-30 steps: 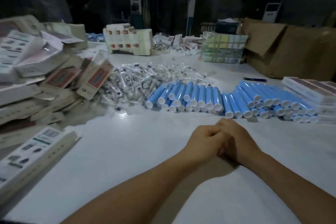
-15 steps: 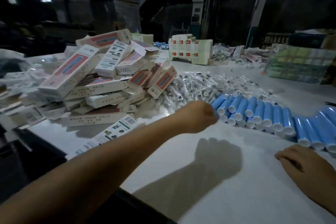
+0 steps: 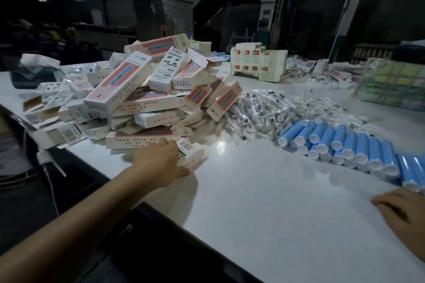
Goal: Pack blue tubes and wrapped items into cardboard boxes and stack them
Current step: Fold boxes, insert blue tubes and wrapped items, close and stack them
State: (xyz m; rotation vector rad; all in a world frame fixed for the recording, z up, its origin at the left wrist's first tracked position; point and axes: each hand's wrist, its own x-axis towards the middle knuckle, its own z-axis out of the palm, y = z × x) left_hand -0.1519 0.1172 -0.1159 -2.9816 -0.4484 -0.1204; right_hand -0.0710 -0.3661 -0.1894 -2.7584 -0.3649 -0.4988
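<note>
The step in hand looks like fetching an empty box to fill: the left hand (image 3: 161, 163), at centre left of the frame, reaches to the near foot of the box pile (image 3: 147, 99) and grips one small box (image 3: 189, 153) that lies at the pile's edge on the white worktop (image 3: 264, 202), thumb below it and fingers over its top beside the barcode label. The right hand (image 3: 404, 210), at the lower right edge, rests on the worktop with fingers loosely bent and holding nothing. The blue tubes (image 3: 340, 142) lie in a rough double row at centre right, white caps toward the viewer, running off the right edge; just behind them, toward the middle of the frame, spreads the heap of clear wrapped items (image 3: 271, 108), which touches the right flank of the box pile. Nothing appears packed yet and no stack of filled boxes is evident near the hands, so the task seems to be at its start. The next move probably calls for drawing the box clear without disturbing those leaning above it, since the pile is loose and tilted, then opening an end flap with both hands before a tube and a wrapped item go in. Further boxes (image 3: 258, 62) stand at the far side, upper centre.
</note>
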